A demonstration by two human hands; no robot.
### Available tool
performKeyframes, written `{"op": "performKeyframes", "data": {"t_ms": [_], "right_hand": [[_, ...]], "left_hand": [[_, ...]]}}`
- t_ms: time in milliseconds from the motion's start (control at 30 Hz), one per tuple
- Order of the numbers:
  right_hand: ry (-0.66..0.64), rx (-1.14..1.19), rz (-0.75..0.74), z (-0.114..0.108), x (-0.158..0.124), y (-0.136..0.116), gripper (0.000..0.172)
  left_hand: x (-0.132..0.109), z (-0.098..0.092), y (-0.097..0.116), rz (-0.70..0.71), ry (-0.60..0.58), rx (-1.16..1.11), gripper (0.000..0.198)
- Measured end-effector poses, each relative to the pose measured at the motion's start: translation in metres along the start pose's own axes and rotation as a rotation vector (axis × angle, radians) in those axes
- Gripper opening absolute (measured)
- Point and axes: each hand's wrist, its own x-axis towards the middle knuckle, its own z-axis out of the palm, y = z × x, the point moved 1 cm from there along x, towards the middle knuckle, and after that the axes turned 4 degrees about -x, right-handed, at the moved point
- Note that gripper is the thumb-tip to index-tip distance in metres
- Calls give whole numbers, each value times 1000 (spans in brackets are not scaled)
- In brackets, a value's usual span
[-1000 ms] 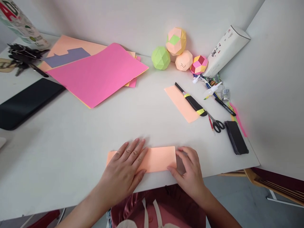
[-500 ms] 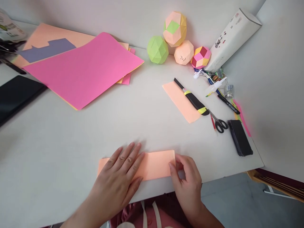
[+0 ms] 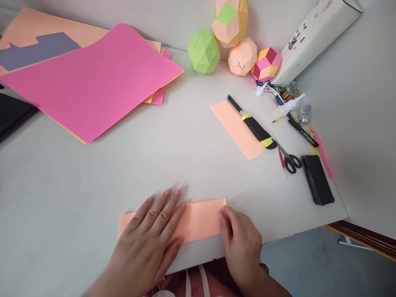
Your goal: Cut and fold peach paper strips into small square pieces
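A peach paper strip point(image 3: 198, 220) lies near the front edge of the white table point(image 3: 123, 173). My left hand point(image 3: 148, 239) rests flat on its left half, fingers stretched out and pressing it down. At the strip's right end my right hand point(image 3: 241, 243) has its fingers curled and pinches the paper's edge.
A second peach strip point(image 3: 235, 132) lies further back with a black-and-yellow utility knife point(image 3: 256, 130) on it. Scissors point(image 3: 289, 159), pens and a black case point(image 3: 318, 179) sit at the right. Several paper polyhedra point(image 3: 229, 24) and a white box stand at the back. Pink sheets point(image 3: 89, 82) lie at the left.
My right hand has closed in on the strip's right end, from lying beside it to pinching it. The strip and left hand have slid slightly left. The camera has tilted down.
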Motion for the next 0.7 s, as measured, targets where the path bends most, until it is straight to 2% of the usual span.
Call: {"op": "performKeyframes", "data": {"t_ms": [233,700], "right_hand": [[17,-53,-139,2,-2,5,21],[-26,-93,-172,2,-2,5,41]], "left_hand": [[2,1,2,-36,25,-28,51],[-2,2,1,-59,-7,-27,52]]}}
